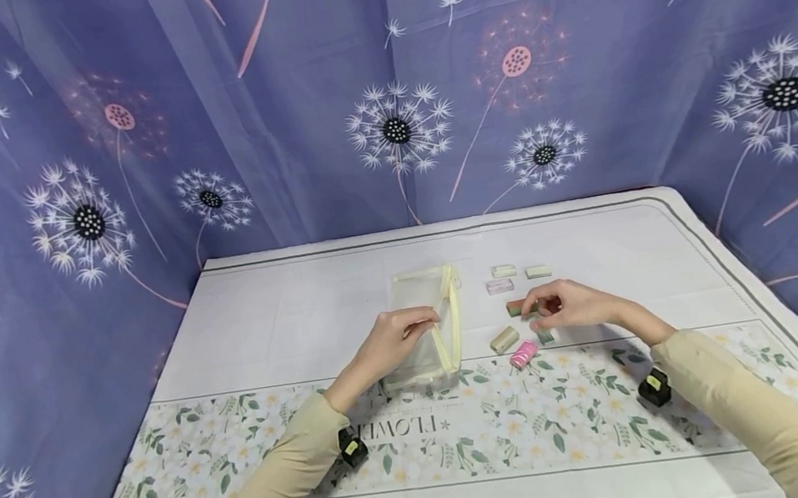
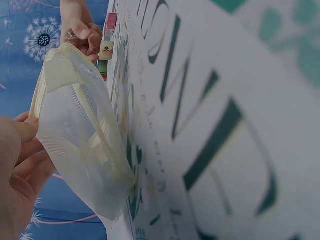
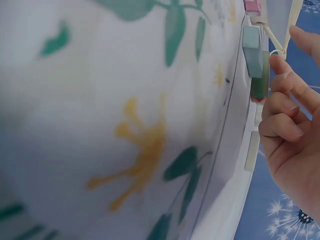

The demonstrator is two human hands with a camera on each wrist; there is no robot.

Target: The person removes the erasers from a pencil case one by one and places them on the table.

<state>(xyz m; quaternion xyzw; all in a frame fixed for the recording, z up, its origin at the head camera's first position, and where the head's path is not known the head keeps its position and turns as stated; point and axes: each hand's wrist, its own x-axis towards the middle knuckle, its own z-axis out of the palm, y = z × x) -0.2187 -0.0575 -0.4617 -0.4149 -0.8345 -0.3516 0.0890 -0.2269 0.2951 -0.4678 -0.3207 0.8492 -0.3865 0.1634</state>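
A translucent mesh zipper pouch (image 1: 423, 347) with pale yellow trim lies left of a group of small blocks. My left hand (image 1: 399, 337) pinches the trim at its mouth, holding that edge up; the left wrist view shows the lifted mesh (image 2: 75, 120). My right hand (image 1: 573, 303) hovers over the blocks, thumb and forefinger apart with nothing between them. Nearest to it are a red-and-green block (image 1: 515, 308) and a grey-green block (image 1: 545, 336), both partly hidden by the fingers. In the right wrist view, the fingertips are beside the green block (image 3: 260, 82).
A tan block (image 1: 504, 340) and a pink patterned block (image 1: 524, 354) lie nearer me. Farther back are a lilac block (image 1: 500, 286) and two pale blocks, one left (image 1: 504, 270) and one right (image 1: 538, 272). A flower-printed cloth (image 1: 284, 298) covers the table; a blue dandelion curtain (image 1: 313, 58) stands behind.
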